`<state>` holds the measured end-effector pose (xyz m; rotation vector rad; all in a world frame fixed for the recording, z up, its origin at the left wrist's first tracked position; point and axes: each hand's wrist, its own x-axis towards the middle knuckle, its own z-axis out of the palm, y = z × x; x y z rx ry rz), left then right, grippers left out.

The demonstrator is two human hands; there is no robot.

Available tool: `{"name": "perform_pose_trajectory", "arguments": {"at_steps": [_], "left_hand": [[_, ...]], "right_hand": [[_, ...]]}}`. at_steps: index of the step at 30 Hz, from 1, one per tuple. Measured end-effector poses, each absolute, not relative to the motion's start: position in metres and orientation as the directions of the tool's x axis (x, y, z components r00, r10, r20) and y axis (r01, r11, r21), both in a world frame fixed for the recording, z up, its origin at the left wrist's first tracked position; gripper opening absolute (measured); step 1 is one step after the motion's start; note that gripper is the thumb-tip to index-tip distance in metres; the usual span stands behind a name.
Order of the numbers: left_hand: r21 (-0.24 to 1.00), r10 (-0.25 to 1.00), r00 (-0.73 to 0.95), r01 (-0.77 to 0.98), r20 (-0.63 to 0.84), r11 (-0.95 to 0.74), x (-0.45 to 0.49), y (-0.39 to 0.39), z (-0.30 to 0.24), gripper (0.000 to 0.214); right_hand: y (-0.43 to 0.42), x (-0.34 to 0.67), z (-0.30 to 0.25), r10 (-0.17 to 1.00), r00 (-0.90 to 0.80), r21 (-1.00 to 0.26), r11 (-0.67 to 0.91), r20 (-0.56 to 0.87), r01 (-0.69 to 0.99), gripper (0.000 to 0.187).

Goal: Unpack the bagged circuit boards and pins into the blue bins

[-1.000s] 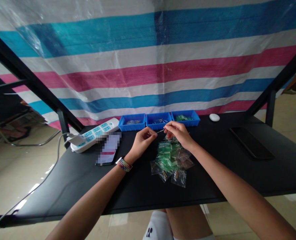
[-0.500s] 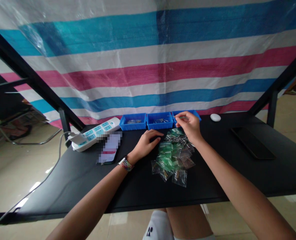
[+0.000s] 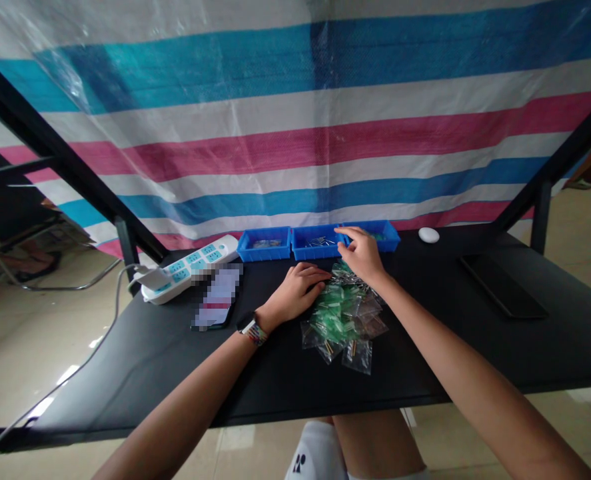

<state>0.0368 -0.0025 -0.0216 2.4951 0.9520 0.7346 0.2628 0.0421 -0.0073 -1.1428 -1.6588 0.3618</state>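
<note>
A heap of small clear bags [image 3: 342,319] with green and metal parts lies mid-table. My left hand [image 3: 298,291] rests knuckles-up on the table, fingers loosely stretched against the heap's left edge, holding nothing I can see. My right hand [image 3: 361,253] hovers at the heap's far edge, index finger stretched out over the rim between the middle blue bin [image 3: 317,251] and the right blue bin [image 3: 381,244]. Nothing shows between its fingers. Thin metal pins lie in the middle bin, green pieces in the right one.
A left blue bin [image 3: 264,252] completes the row at the back. A white power strip [image 3: 190,267] and a phone [image 3: 218,297] lie left. A white round object [image 3: 428,235] and a dark flat device [image 3: 502,287] lie right. A striped tarp hangs behind the black table [image 3: 175,373].
A second ago both hands pinched a thin pin above the heap. My right hand then reached over the right bin and has now drawn back leftward; my left hand dropped onto the table.
</note>
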Motion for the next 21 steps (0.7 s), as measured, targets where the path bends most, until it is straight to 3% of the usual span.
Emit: {"name": "perform_pose_trajectory", "arguments": {"at_steps": [4, 10, 21], "left_hand": [[0.512, 0.705, 0.611, 0.503, 0.359, -0.697, 0.038, -0.004, -0.02, 0.03], [0.57, 0.718, 0.574, 0.461, 0.393, -0.681, 0.044, 0.004, -0.023, 0.027], [0.646, 0.801, 0.501, 0.5, 0.328, -0.577, 0.056, 0.017, -0.03, 0.008]], "right_hand": [[0.034, 0.263, -0.004, 0.809, 0.014, -0.681, 0.486, 0.588, 0.548, 0.027], [0.033, 0.26, -0.009, 0.856, -0.044, -0.739, 0.471, 0.516, 0.482, 0.019], [0.03, 0.25, -0.018, 0.864, -0.127, -0.742, 0.487, 0.488, 0.461, 0.017]]}}
